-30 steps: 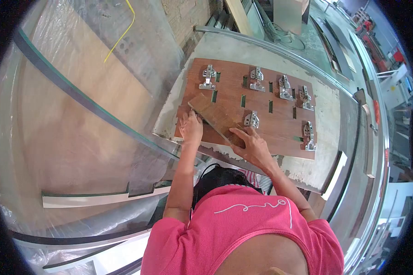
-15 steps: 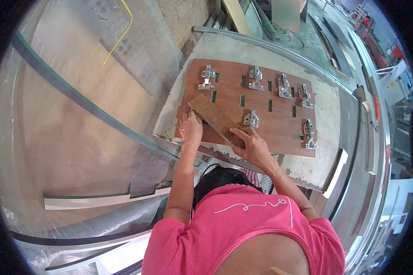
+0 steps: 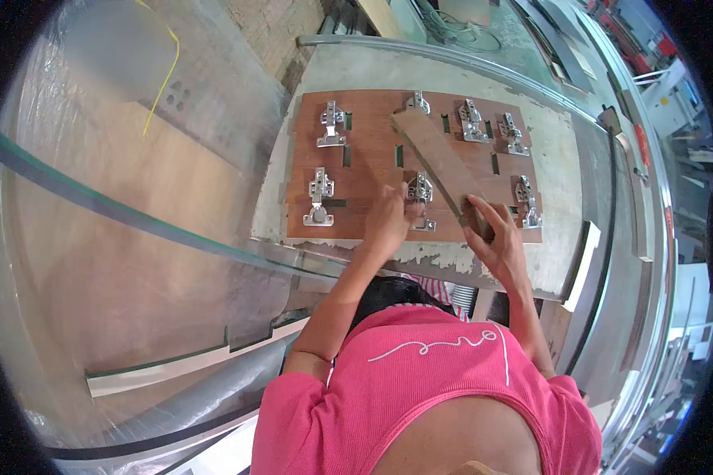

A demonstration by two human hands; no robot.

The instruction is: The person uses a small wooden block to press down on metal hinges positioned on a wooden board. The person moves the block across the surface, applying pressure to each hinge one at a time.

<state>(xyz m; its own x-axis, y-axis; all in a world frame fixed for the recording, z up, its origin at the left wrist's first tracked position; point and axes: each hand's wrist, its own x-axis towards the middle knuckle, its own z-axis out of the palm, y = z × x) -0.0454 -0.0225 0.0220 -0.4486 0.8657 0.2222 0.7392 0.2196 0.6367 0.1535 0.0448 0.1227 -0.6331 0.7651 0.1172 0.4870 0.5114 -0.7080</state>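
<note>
A reddish-brown board (image 3: 372,158) with dark slots lies on the pale worktop, bearing several metal hinges. My right hand (image 3: 495,237) is closed on the lower end of a narrow wooden piece (image 3: 444,162), which slants up and left over the board. Beside the lower middle hinge (image 3: 420,190) is my left hand (image 3: 390,218), its fingers bent and partly blurred; whether it grips the hinge is unclear. At the lower left of the board sits another hinge (image 3: 318,198). The upper middle hinge (image 3: 418,103) is partly covered by the wooden piece.
The pale worktop (image 3: 558,182) has a worn, flaking edge and a metal rail (image 3: 451,62) along its far side. To the left stands a large plastic-wrapped panel (image 3: 190,229). A light strip (image 3: 582,265) projects at the right corner.
My left hand moved right, from the board's left edge to the lower middle hinge. The wooden piece and my right hand shifted right, and the lower left hinge came into view.
</note>
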